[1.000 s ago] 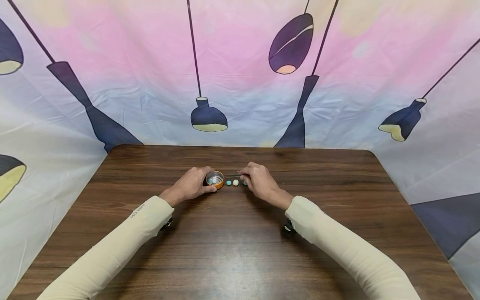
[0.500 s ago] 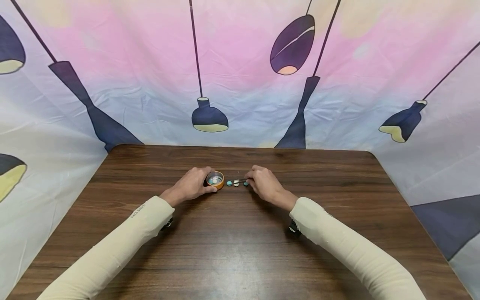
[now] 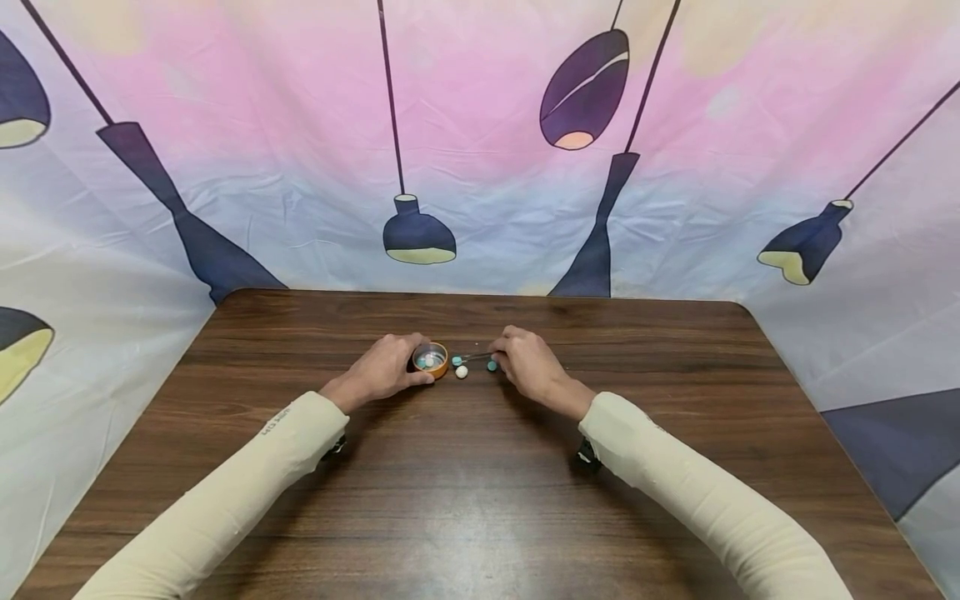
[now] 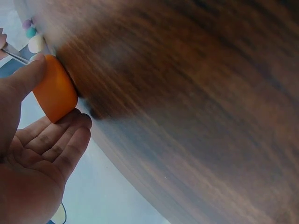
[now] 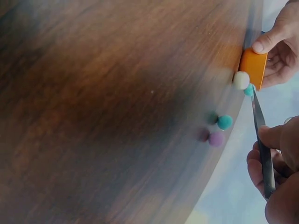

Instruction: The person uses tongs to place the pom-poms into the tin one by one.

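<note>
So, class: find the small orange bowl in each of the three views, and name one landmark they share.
Head view: orange bowl at table centre, held by the left hand.
Left wrist view: upper left, between thumb and fingers.
Right wrist view: upper right, beside the white pom-pom.
Shared landmark: that white pom-pom.

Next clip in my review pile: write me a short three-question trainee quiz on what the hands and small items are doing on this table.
1. True or false: the left hand grips the orange dish.
2. Which tool does the right hand hold? A) spoon B) tweezers C) brush
3. Fill in: the white ball lies on the ____, beside the dish.

Key
1. True; thumb and fingers curl round its wall.
2. B; the tips hold a teal ball next to the dish rim.
3. Table; another teal ball and a purple ball lie on it too.
</note>
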`<state>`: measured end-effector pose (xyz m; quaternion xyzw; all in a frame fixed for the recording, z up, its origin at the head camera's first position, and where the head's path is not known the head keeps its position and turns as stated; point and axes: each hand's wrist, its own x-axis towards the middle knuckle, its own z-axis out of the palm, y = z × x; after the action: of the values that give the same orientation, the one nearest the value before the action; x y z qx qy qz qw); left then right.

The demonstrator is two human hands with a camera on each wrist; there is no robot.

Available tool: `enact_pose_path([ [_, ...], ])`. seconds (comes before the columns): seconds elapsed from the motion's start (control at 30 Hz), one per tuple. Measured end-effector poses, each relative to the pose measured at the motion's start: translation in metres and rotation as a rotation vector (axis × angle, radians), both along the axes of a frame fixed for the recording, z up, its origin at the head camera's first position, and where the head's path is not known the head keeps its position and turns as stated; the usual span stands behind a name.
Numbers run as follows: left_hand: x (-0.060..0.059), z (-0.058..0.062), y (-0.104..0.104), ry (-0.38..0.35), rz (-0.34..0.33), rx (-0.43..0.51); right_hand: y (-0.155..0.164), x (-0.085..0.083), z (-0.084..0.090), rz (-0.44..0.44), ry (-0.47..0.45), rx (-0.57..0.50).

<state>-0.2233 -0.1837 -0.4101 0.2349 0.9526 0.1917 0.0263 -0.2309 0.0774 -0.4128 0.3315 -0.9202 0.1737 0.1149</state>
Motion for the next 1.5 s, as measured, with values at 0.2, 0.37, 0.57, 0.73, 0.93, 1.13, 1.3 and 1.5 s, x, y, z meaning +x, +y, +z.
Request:
enact_pose_path([
  [0.2,-0.001,0.0,-0.001,0.007,-0.004,-0.003,-0.002,-0.001,0.001,-0.002,0.027,-0.083],
  [0.37,-0.001,0.0,0.0,-0.002,-0.001,-0.009,-0.008,-0.001,0.0,0.004,0.019,-0.148],
  [0.57,-0.001,0.0,0.001,-0.01,0.003,-0.013,-0.014,0.003,-0.006,0.022,-0.013,-0.132],
  [0.73,-0.001,0.0,0.001,-0.003,0.005,-0.016,-0.015,0.005,-0.005,0.018,-0.039,-0.134],
  [0.93,-0.001,0.0,0.0,0.001,0.002,-0.01,-0.009,0.005,0.0,-0.002,-0.049,-0.147],
  [1.13,0.0,-0.001,-0.001,0.007,-0.007,-0.005,-0.002,0.005,-0.001,-0.003,-0.083,-0.11],
  [1.3,0.001,-0.001,-0.001,0.006,-0.017,0.008,0.003,0.006,-0.001,-0.006,-0.107,-0.073],
  [1.5,0.0,-0.001,0.0,0.01,-0.012,0.009,0.007,0.006,0.001,-0.019,-0.119,-0.034],
])
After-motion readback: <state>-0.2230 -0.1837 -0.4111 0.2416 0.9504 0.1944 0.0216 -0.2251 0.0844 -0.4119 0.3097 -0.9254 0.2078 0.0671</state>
